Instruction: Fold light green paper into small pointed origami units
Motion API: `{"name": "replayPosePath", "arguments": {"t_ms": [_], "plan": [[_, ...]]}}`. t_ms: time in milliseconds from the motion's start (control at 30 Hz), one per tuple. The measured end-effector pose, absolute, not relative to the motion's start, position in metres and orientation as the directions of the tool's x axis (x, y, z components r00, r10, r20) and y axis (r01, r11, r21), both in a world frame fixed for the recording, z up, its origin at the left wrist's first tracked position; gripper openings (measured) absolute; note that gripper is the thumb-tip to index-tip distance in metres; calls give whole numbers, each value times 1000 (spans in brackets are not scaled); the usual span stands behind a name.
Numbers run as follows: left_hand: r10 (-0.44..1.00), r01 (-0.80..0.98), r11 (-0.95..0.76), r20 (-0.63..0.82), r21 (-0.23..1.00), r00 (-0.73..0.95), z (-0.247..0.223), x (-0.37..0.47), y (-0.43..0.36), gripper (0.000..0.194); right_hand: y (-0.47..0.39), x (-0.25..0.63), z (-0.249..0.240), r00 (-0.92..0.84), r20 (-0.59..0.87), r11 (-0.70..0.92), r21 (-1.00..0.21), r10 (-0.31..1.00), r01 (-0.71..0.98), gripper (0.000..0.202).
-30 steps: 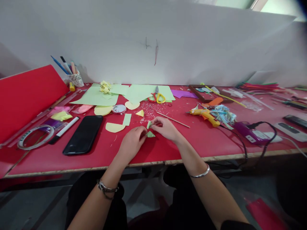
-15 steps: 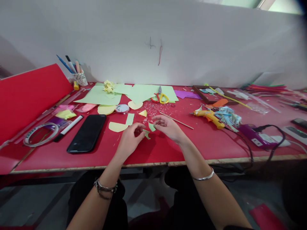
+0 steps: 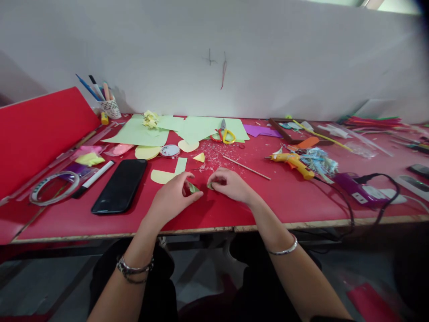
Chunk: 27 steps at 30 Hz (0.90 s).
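Observation:
Near the front edge of the red table (image 3: 214,214), my left hand (image 3: 170,197) holds a small green paper piece (image 3: 193,188) between thumb and fingers. To its right, my right hand (image 3: 231,185) pinches another small green paper piece (image 3: 210,185), mostly hidden by the fingertips. A gap separates the two hands. Just behind my left hand lie a pale yellow paper shape (image 3: 161,176) and a light green strip (image 3: 181,165). A yellow wedge (image 3: 199,157) and a thin wooden stick (image 3: 247,168) rest farther back.
A black phone (image 3: 119,187), a marker (image 3: 94,179) and a tape roll (image 3: 54,188) lie at left. Scissors (image 3: 224,133) rest on green paper sheets (image 3: 197,127) at the back. A yellow glue gun (image 3: 295,162) with a cord and a purple device (image 3: 358,190) are at right.
My left hand has moved left and slightly toward me with its green piece. My right hand's fingers have curled more, and its green piece is now mostly covered. The hands are farther apart.

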<state>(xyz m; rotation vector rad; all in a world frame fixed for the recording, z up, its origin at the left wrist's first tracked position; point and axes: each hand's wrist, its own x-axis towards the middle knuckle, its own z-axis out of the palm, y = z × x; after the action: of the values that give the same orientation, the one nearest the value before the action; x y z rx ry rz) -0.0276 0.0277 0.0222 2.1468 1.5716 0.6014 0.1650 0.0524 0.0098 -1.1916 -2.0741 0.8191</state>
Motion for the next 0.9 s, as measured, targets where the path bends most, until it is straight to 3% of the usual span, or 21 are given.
{"name": "replayPosePath", "arguments": {"t_ms": [67,167,333,600,733,900], "plan": [[950,730,-283,74,622,304,21,-30,27,55,51,165,11,-416,193,404,-758,889,513,14],[935,683,-305,72,663,347,17,-33,29,50,49,164,12,-385,154,344,-797,910,497,11],[929,705,-348,129,618,346,12,-33,34,38,45,159,12,-384,117,305,-826,916,474,8],[912,698,-388,138,602,387,16,-32,34,34,42,154,7,-359,51,192,-909,932,370,4],[933,684,-338,136,646,332,17,-30,33,45,44,152,-1,-354,119,264,-879,928,398,9],[917,728,-383,137,568,376,15,-28,34,29,40,147,3,-408,93,274,-870,908,411,26]]}}
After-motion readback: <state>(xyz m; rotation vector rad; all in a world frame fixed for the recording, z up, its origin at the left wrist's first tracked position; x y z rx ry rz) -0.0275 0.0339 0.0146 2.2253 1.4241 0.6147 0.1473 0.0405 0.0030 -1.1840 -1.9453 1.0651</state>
